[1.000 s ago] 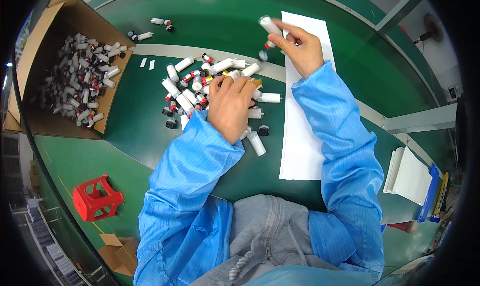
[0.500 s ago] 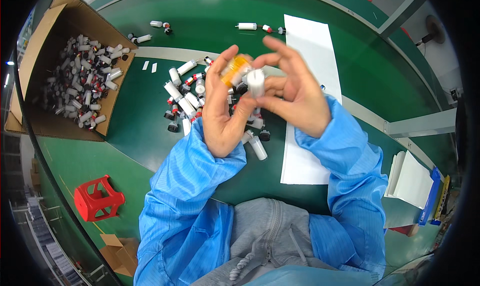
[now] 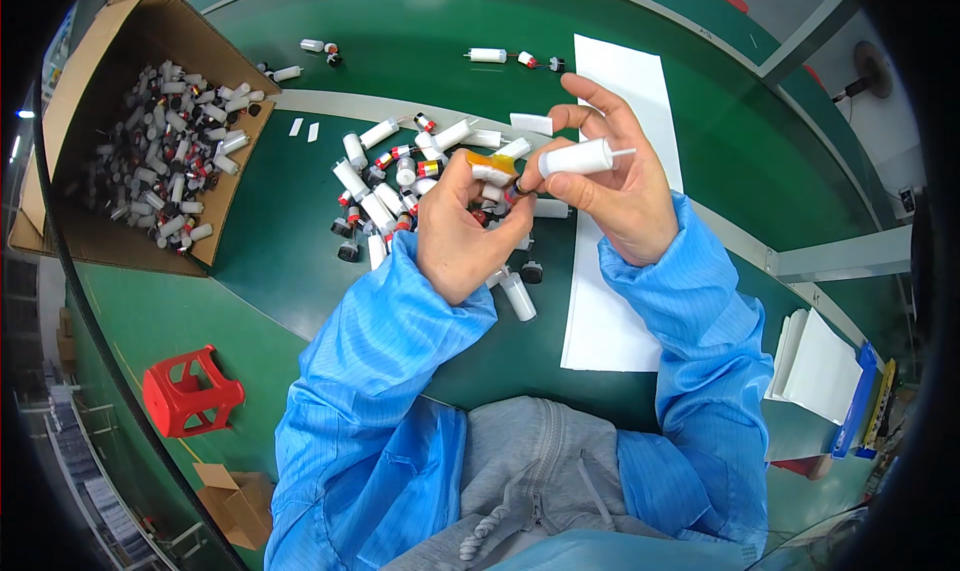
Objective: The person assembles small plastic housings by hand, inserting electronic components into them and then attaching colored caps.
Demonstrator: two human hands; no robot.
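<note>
My right hand (image 3: 625, 186) is closed around a white plastic cylinder (image 3: 580, 158) with a thin nozzle pointing right. Beside its upper fingers is a small white rectangular piece (image 3: 531, 124); whether they grip it is unclear. Close by on the left, my left hand (image 3: 455, 233) is closed on an amber tape roll (image 3: 492, 166), partly covered by the fingers. A small dark and red part (image 3: 513, 191) shows between the two hands, by the left fingertips. Under and behind the hands lies a pile of similar white cylinders (image 3: 378, 212) with red and black ends.
At the left, a cardboard box (image 3: 240, 161) holds many such parts. A white paper sheet (image 3: 610, 311) lies right of the pile. Loose parts (image 3: 487, 55) rest farther back, and two white strips (image 3: 313, 131) near the box. A red stool (image 3: 195, 391) stands on the floor.
My right hand has turned, so the white cylinder has gone from upright to lying sideways, nozzle right. The amber roll has tilted flatter in my left hand. The white rectangular piece has come into view.
</note>
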